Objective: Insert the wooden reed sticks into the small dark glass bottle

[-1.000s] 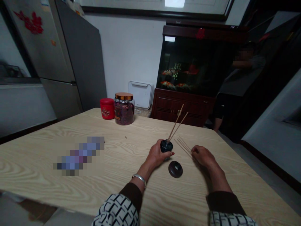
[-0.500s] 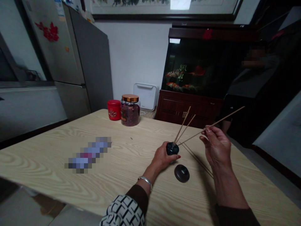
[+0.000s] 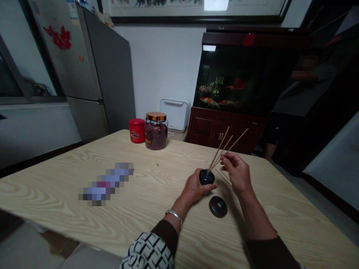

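Note:
My left hand is wrapped around a small dark round holder standing on the wooden table. Thin wooden sticks rise out of the holder, leaning to the right. My right hand pinches one of these sticks just above the holder, its lower end at the holder's opening. A dark round lid lies flat on the table just in front of the holder. A few more loose sticks lie on the table behind my right hand.
A glass jar with a copper lid and a red tin stand at the table's far edge. A blurred-out object lies left of centre. Beyond are a fridge, a fish tank and a person standing at the right.
My right hand picked a stick off the table, lifted it, then brought it left and down so its end meets the holder. My left hand stayed on the holder.

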A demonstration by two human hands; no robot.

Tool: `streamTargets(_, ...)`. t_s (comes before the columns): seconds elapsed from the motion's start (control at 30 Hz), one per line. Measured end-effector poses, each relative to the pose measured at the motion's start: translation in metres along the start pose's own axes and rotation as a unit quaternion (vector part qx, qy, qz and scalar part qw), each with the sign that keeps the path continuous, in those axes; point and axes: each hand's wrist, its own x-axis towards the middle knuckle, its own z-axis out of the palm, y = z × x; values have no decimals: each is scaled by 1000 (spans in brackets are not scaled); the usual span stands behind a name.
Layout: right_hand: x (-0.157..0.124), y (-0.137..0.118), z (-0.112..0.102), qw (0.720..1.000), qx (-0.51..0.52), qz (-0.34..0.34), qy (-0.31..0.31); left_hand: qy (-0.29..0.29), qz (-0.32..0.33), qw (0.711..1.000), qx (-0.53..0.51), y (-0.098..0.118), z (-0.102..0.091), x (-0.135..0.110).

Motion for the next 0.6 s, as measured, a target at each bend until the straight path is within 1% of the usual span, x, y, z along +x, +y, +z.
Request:
streamTargets(0.07, -4, 5, -6, 998, -43, 32, -36, -1, 5, 1000, 1, 0, 0, 0)
streamTargets(0.1, -5, 8, -12, 996, -62, 47, -46, -1, 5, 1000, 2, 1, 0, 0)
streamTargets(0.17, -7, 15, -33, 990, -118, 65, -47, 0, 0, 1000, 3, 1, -1, -1)
streamTargets(0.2, -7, 18, -46, 983, -169, 64, -42, 0, -3, 1000, 1, 1, -1, -1)
streamTargets(0.23, -8, 23, -60, 970, -234, 61, -40, -2, -6, 1000, -2, 2, -1, -1)
streamTargets(0.27, -9, 27, -74, 947, -313, 57, -45, -3, -6, 1000, -4, 2, -1, -1)
streamTargets(0.33, -12, 36, -99, 879, -464, 75, -81, -3, -1, 1000, -8, 2, -1, -1)
streamTargets(0.4, -17, 44, -114, 809, -561, 115, -131, -3, 1, 1000, -7, 1, -1, -1)
streamTargets(0.43, -20, 47, -117, 782, -590, 133, -151, -3, 1, 1000, -6, 1, 0, -1)
streamTargets(0.5, -23, 51, -117, 747, -623, 153, -173, -3, -1, 1000, -4, 1, 0, -1)
streamTargets(0.6, -23, 52, -110, 721, -647, 167, -183, 0, -1, 1000, -3, 2, 1, -1)
